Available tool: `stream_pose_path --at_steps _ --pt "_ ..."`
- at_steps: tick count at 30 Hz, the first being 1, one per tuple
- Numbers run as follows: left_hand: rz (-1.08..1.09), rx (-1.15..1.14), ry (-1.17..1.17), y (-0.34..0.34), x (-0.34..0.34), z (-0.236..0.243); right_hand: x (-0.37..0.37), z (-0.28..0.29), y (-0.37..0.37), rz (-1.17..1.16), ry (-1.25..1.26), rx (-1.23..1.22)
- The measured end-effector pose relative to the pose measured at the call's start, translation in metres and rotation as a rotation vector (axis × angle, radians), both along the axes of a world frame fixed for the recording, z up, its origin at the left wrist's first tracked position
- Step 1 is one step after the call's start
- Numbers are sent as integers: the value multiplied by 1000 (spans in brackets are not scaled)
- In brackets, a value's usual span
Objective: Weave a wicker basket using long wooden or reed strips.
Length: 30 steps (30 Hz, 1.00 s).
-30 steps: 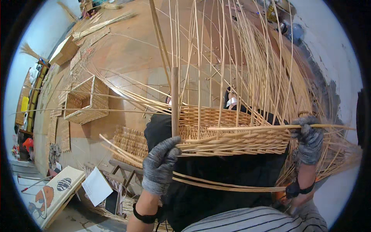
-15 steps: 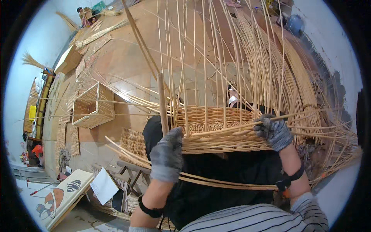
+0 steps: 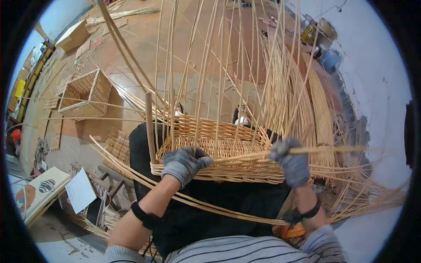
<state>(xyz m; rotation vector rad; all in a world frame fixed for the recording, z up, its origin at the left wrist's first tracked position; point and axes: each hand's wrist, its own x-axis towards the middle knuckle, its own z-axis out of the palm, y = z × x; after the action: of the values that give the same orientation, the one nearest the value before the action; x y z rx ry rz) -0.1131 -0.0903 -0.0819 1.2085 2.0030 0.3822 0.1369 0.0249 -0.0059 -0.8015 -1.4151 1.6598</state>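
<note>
A half-woven rectangular wicker basket [image 3: 234,173] rests on the black cloth [image 3: 228,199] over my lap, tall upright rods [image 3: 201,74] rising from its walls and a thicker stake [image 3: 149,125] at its left corner. My left hand [image 3: 185,165], in a grey glove, has its fingers bent round the front wall, right of that corner. My gloved right hand [image 3: 290,161], blurred by motion, is closed on a long weaving rod [image 3: 333,150] at the basket's front right and sticking out rightward.
Left lie a square wicker basket [image 3: 81,111], woven panels [image 3: 55,134], a white sheet [image 3: 80,190] and a painted board [image 3: 55,184]. Long rod bundles [image 3: 320,114] cover the floor at right beside a white wall [image 3: 377,87], with containers [image 3: 329,59] behind. More rods [image 3: 197,206] cross my lap.
The view has shifted, so the basket sits further left and lower. My left hand has moved right along the front wall, away from the corner stake. My right hand has shifted relative to the front rim.
</note>
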Motion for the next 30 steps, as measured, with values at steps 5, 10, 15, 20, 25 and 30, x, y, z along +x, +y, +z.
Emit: stream_pose_path --at_steps 5,10,15,20,25,30 --pt "204 54 123 5 27 18 -167 65 59 -195 -731 1405" --pt "155 58 66 12 2 18 -143 10 76 -21 -626 452" --pt "135 56 175 19 0 15 -140 15 74 93 -398 383" --pt "144 -28 221 22 5 29 -192 -7 83 -113 -1166 796" --pt "85 -125 118 34 -9 31 -149 -32 105 -198 -557 340" --pt "17 -148 142 45 -17 26 -124 5 45 -105 69 134"
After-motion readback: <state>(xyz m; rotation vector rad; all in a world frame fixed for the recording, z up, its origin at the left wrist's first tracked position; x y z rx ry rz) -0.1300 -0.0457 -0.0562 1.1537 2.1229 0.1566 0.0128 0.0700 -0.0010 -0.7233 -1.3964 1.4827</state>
